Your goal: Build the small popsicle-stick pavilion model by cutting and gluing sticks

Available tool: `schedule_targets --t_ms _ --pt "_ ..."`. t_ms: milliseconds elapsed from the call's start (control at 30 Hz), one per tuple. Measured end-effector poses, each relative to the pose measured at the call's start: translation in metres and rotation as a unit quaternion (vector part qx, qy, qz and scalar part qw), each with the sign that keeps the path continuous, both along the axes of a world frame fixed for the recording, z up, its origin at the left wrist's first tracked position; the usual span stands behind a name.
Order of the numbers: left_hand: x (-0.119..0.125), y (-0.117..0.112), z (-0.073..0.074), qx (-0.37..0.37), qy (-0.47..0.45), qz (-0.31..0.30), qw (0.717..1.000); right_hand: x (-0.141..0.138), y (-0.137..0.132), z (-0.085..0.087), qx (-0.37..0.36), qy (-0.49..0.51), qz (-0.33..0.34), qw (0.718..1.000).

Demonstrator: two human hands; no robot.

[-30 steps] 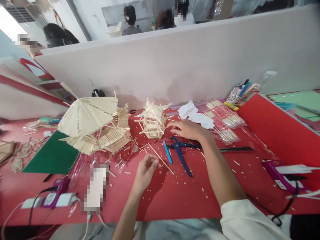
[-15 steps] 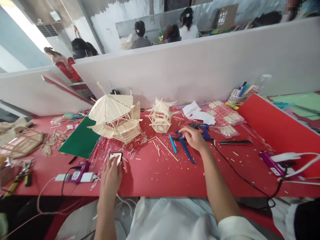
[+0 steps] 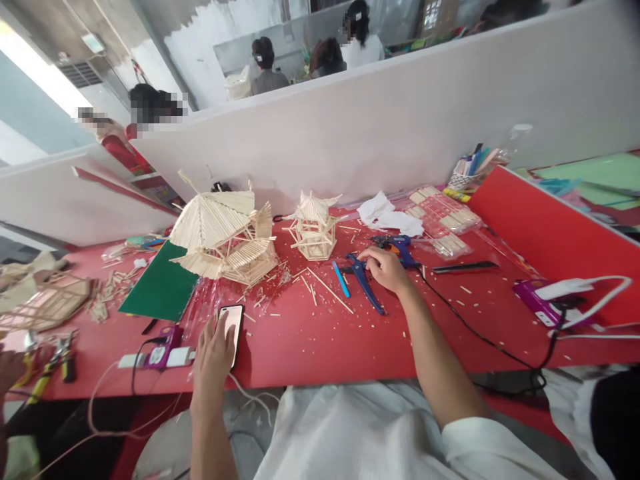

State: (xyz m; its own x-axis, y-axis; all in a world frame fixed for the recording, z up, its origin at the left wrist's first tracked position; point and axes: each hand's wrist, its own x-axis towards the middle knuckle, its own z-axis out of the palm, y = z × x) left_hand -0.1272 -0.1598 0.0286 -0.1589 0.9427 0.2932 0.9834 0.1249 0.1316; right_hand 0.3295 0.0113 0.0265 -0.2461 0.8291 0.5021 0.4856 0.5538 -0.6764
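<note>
Over the phone (image 3: 233, 347) at the table's front left lies my left hand (image 3: 214, 343), its fingers spread and touching the lit screen. My right hand (image 3: 387, 268) rests with loosely bent fingers beside a blue-handled cutter (image 3: 369, 288); its index finger reaches over the tool's upper end. A blue glue gun (image 3: 400, 248) lies just behind that hand, partly covered by it. To the left of the cutter is a light-blue stick-shaped thing (image 3: 341, 279). Two stick-built pavilion models, a larger one (image 3: 215, 220) and a smaller one (image 3: 314, 230), stand behind my hands.
Thin sticks and scraps litter the red table (image 3: 310, 353). A green board (image 3: 163, 283), purple power strips (image 3: 165, 347), cables and pliers (image 3: 60, 357) lie leftward. Packs of sticks (image 3: 443, 220), a pen cup (image 3: 463, 177) and a red board (image 3: 550, 247) are rightward. A white partition (image 3: 400, 120) closes the back.
My left hand has slid left across the phone, uncovering more of its screen. The right hand stays by the cutter. The view has shifted a little, and another person's hand shows at the left edge.
</note>
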Motion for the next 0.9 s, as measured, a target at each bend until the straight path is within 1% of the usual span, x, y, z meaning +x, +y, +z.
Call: schedule_targets --t_ms 133,200,333,467,567,633,733,900 --pt "-0.012 -0.012 0.008 0.005 -0.047 -0.001 0.999 -0.002 -0.001 0.0 0.006 -0.011 0.001 1.0" --pt "-0.02 -0.022 0.011 -0.01 -0.075 0.022 0.997 -0.004 -0.001 -0.001 0.008 -0.019 0.01 1.0" --pt "-0.031 -0.04 0.011 -0.059 -0.143 0.096 0.983 -0.006 -0.001 -0.002 0.009 -0.03 0.023 0.999" --pt "-0.034 -0.045 0.012 -0.081 -0.205 0.095 0.971 -0.007 -0.002 -0.003 0.007 -0.027 0.027 0.999" --pt "-0.032 -0.041 0.012 -0.087 -0.201 0.106 0.97 -0.007 -0.002 -0.003 0.006 -0.024 0.026 0.999" --pt "-0.03 -0.038 0.011 -0.099 -0.176 0.116 0.973 -0.006 -0.002 -0.002 0.002 -0.024 0.026 0.999" --pt "-0.027 -0.036 0.01 -0.103 -0.144 0.116 0.977 -0.006 -0.002 -0.001 -0.003 -0.023 0.026 0.999" --pt "-0.027 -0.041 0.013 -0.082 -0.161 0.105 0.978 -0.005 -0.003 -0.001 0.002 -0.019 0.025 1.0"
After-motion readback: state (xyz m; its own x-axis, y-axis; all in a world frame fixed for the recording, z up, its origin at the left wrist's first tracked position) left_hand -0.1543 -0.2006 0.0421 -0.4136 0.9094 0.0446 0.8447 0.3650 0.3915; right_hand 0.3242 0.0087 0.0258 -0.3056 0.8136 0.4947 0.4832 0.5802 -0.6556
